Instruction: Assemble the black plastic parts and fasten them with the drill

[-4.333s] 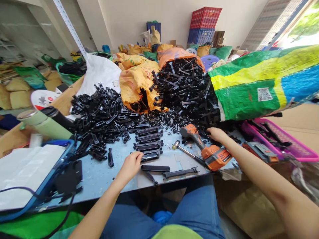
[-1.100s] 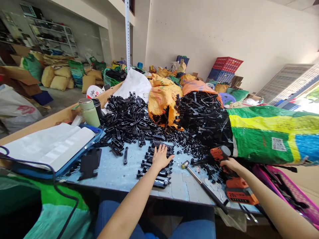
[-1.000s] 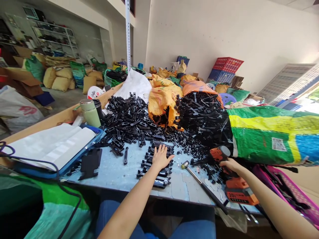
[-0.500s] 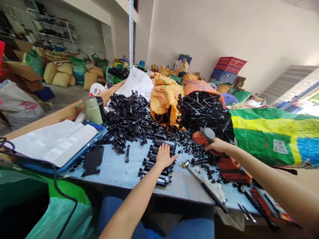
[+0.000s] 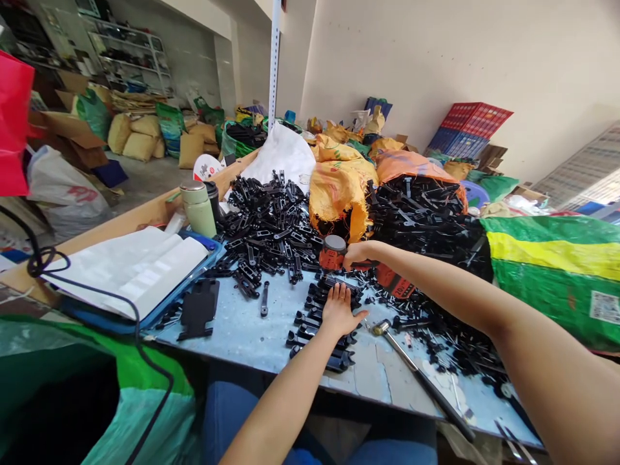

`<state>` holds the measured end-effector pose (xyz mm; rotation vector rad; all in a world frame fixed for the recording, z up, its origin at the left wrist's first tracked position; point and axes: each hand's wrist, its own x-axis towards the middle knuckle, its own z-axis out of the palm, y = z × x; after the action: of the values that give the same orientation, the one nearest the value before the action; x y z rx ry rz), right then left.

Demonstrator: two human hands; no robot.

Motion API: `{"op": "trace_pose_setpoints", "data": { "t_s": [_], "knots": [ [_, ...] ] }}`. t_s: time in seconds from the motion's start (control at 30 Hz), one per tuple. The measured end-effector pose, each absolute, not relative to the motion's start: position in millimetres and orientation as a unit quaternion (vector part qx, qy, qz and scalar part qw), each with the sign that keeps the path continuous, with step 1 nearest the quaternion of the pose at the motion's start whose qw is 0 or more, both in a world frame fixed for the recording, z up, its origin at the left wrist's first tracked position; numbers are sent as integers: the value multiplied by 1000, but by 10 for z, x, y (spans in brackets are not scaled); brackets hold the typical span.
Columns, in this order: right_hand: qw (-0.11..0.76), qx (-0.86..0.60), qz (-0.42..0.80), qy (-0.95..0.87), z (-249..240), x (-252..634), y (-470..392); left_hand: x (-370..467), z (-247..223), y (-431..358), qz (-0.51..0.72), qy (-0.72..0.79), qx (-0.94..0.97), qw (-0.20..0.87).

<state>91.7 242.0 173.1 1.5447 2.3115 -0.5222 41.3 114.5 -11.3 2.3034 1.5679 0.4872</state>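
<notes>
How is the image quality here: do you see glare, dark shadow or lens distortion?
Head view: bright patches glare on the white sheet; head view: the green bag is nearly black inside; head view: the stacked crates lean, probably from wide-angle distortion.

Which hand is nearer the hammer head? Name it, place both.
Left. The left hand rests on the row of black parts, just beside the hammer head; the right hand is farther off, beyond it, holding the orange power tool.

"20" reads on the drill battery, right of centre; a QR code marks the striped sack, far right.
</notes>
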Motion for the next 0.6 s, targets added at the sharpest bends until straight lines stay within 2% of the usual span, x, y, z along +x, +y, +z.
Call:
{"op": "trace_pose_setpoints", "data": {
  "t_s": [0.13, 0.6],
  "knots": [
    [228, 545, -169, 789, 1728, 873, 2341, 411, -98, 1137, 172, 549, 803, 156],
    [291, 515, -168, 788, 1689, 721, 1836, 389, 79, 1093, 139, 553, 802, 180]
  ]
}}
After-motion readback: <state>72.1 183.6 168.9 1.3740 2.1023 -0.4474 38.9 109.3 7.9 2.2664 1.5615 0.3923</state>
